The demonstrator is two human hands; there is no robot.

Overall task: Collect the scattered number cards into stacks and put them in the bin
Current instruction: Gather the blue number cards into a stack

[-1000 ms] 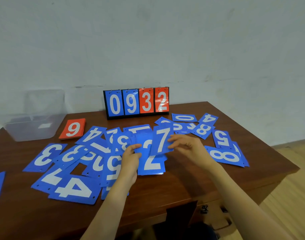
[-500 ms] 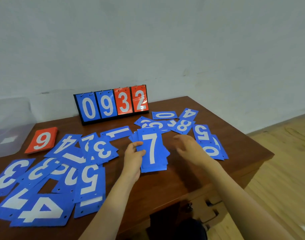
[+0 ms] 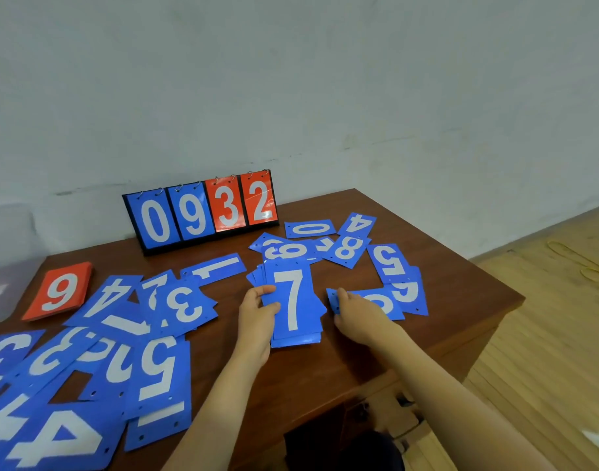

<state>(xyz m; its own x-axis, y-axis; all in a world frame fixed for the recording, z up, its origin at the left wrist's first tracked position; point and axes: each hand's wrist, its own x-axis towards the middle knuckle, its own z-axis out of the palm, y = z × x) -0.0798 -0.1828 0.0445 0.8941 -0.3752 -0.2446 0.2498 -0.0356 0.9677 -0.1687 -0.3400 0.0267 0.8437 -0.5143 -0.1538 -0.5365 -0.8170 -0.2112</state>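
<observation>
The 7 card (image 3: 293, 299) is no longer held up by the right hand (image 3: 357, 319); it now lies on top of the stack (image 3: 296, 340) in the left hand (image 3: 257, 321). The right hand has let go and moved right onto a blue card (image 3: 385, 302) on the table (image 3: 325, 379)

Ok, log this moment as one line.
phase: gathering cards | left hand: holds blue stack, 7 on top | right hand: touches blue card | red 9 stack: far left
</observation>
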